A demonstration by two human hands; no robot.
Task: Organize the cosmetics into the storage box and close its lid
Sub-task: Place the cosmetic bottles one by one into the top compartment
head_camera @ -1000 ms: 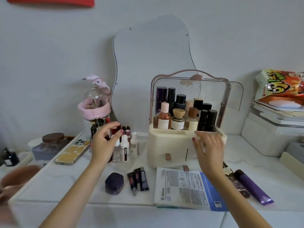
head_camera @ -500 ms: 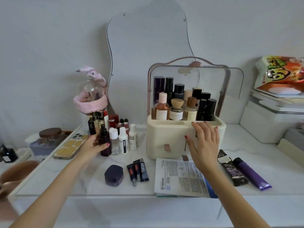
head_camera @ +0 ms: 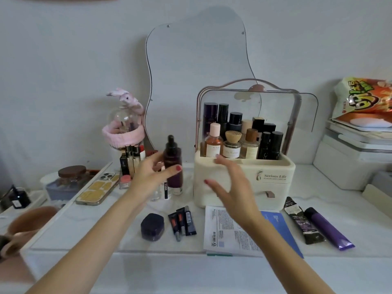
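The box [head_camera: 244, 181] stands toward the surface's [head_camera: 212, 270] back edge, lid [head_camera: 250, 107] up. The right hand [head_camera: 231, 187] hovers before its front, fingers spread, holding nothing. The left hand [head_camera: 152, 177] grips a dark bottle [head_camera: 172, 164] just left of the box, upright, dropper cap on top.

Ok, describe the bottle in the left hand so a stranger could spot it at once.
Start at the cream storage box with its clear lid raised, in front of the wavy mirror. Just left of the box, the left hand holds a dark dropper bottle upright above the small white-capped bottles. It is the only bottle lifted off the table, deep purple-brown with a black dropper top, taller than its neighbours.
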